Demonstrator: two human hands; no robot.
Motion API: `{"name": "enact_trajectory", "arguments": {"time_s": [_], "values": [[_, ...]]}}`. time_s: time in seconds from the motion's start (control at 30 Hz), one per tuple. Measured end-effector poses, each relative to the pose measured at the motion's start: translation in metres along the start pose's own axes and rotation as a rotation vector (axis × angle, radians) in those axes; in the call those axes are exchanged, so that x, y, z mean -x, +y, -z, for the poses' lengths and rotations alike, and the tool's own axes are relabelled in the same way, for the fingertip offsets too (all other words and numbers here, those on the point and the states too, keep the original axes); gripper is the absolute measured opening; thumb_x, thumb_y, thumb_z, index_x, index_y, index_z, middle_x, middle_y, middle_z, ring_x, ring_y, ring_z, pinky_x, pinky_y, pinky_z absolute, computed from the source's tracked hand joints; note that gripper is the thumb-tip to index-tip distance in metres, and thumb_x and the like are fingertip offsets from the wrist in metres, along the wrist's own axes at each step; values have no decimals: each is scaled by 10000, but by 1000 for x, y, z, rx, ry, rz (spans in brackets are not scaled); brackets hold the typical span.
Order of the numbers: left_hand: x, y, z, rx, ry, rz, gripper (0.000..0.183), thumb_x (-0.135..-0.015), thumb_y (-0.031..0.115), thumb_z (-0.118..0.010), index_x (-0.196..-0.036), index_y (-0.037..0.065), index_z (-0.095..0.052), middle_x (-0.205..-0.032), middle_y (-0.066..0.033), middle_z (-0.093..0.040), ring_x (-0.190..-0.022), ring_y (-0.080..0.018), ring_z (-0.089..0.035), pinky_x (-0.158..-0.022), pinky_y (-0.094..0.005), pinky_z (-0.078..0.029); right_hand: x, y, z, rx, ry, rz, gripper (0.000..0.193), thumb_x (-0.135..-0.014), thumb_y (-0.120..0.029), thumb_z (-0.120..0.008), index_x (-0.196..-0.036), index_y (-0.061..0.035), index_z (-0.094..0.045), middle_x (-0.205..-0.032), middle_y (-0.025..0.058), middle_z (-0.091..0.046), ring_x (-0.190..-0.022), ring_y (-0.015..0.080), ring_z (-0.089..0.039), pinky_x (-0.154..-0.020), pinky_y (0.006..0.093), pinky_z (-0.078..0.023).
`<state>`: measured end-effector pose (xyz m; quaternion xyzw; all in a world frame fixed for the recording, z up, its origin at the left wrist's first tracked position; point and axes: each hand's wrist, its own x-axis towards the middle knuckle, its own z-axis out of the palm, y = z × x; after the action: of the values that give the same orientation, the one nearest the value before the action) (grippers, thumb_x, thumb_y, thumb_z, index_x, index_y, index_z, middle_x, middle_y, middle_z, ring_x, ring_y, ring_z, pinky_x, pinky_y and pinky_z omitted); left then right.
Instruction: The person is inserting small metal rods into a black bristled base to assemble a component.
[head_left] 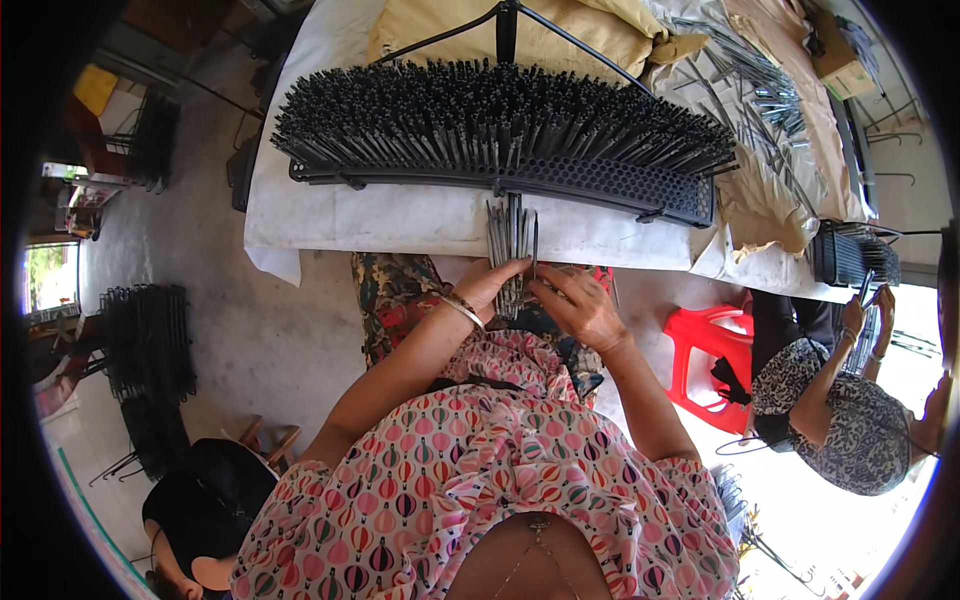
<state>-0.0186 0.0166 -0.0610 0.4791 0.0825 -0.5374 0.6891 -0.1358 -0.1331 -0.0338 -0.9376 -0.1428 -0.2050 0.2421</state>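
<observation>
My left hand (487, 287) is closed around a bundle of thin grey rods (508, 235), which stand up from it near the table's front edge. Beside it my right hand (580, 308) pinches a single darker rod (535, 238) between thumb and fingers. Just beyond both hands, a long black perforated rack (640, 183) is packed with several rows of upright thin dark rods (500, 105). At its right end, holes show with no rods in them. The lower ends of the bundle are partly hidden by my hands.
The table has a white cloth cover (370, 215). Loose rods (760, 100) lie on brown paper at the far right. A person (840, 410) works at a smaller rack (850, 255) near a red plastic stool (690, 365). Another person in black (210, 510) sits behind at left.
</observation>
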Motion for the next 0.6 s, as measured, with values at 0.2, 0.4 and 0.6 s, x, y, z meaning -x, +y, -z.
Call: {"name": "enact_trajectory", "arguments": {"time_s": [0.2,0.4,0.6], "values": [[-1,-1,4,-9,16,13,244,-833,164,-606,-1038,34,-583,-936,-42,-615,-796,-148,-594,-677,-287,-500,4,0,-7,-43,0,16,388,-666,-36,-661,-1049,-58,-598,-1117,109,-560,-894,260,-585,-750,352,-487],[-2,0,8,94,-50,59,237,-845,161,-605,-1042,32,-577,-931,-47,-626,-801,-154,-611,-688,-295,-516,6,-3,-14,-85,8,-56,418,-662,-61,-669,-1072,-65,-591,-1102,97,-551,-909,259,-563,-765,357,-467],[-1,-2,5,33,-42,28,240,-832,148,-617,-1038,32,-579,-935,-46,-616,-814,-149,-598,-700,-293,-506,6,-1,-18,-35,39,-20,354,-679,-74,-674,-1028,-76,-617,-1087,69,-557,-913,246,-554,-769,354,-458]]}}
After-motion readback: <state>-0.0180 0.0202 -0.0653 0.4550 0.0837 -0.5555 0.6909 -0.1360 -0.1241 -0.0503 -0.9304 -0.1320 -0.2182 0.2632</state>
